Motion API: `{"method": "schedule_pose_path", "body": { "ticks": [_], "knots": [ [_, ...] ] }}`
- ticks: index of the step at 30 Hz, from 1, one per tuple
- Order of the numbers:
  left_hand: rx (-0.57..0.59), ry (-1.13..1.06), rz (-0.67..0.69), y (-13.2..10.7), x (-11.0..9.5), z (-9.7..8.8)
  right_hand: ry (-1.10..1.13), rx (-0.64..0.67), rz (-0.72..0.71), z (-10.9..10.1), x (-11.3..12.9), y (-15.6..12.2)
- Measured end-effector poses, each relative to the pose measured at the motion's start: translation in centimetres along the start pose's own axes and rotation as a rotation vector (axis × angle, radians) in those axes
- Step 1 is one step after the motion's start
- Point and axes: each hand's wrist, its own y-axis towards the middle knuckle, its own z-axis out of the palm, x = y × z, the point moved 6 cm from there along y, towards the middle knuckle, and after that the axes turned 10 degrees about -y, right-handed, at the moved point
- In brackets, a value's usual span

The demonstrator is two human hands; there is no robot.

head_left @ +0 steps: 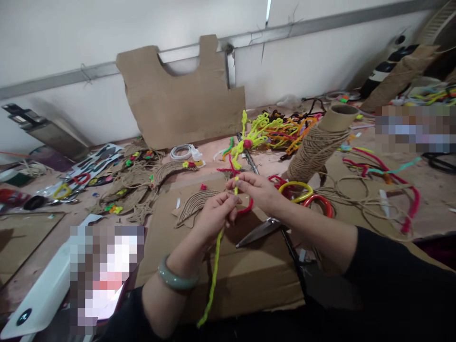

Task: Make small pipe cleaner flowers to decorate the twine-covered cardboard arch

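Close together over the cardboard sheet [256, 289], both hands hold a yellow-green fuzzy cord [215, 275]. My left hand [215, 211] pinches it, and its loose end hangs down below that hand. A short piece of the cord rises to my right hand [261, 192], whose fingertips are closed on it. Under my right forearm lie scissors [258, 230] with one yellow and one red handle loop, blades pointing left. A red cord [245, 209] curves behind the hands. An arched twine-covered piece [195, 204] rests just left of them.
A twine-wound cardboard tube [317, 147] stands behind my right arm. Looped yellow and orange cords [270, 130] pile up at the back. Twine-covered shapes [131, 187] lie left, and a lit phone [107, 275] is at lower left. A cardboard panel [185, 99] leans on the wall.
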Motion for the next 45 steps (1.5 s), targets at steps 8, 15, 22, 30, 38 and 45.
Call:
{"method": "schedule_pose_path", "body": {
  "ticks": [8,15,22,30,38,45],
  "knots": [
    [0.091,0.057,-0.11,-1.1,1.2,1.9,0.412,-0.222,0.155,-2.0,-0.2,0.6],
    [0.504,0.178,-0.232,-3.1,1.3,3.2,0.362,-0.404,0.028,-7.0,0.9,1.6],
    [-0.137,-0.037,0.209,-0.2,-1.5,-1.9,0.064,0.109,0.03,-0.8,0.6,0.7],
    [-0.167,0.092,0.321,-0.2,-2.2,-1.9,-0.177,0.242,-0.045,1.7,-0.9,0.1],
    [-0.242,0.341,0.422,-0.4,-2.4,-2.4,-0.607,0.209,-0.144,1.0,-0.1,-0.2],
    [-0.219,0.544,0.467,-0.3,-2.4,-2.3,-0.625,0.087,-0.186,0.3,-0.1,-0.4]
  ]
}}
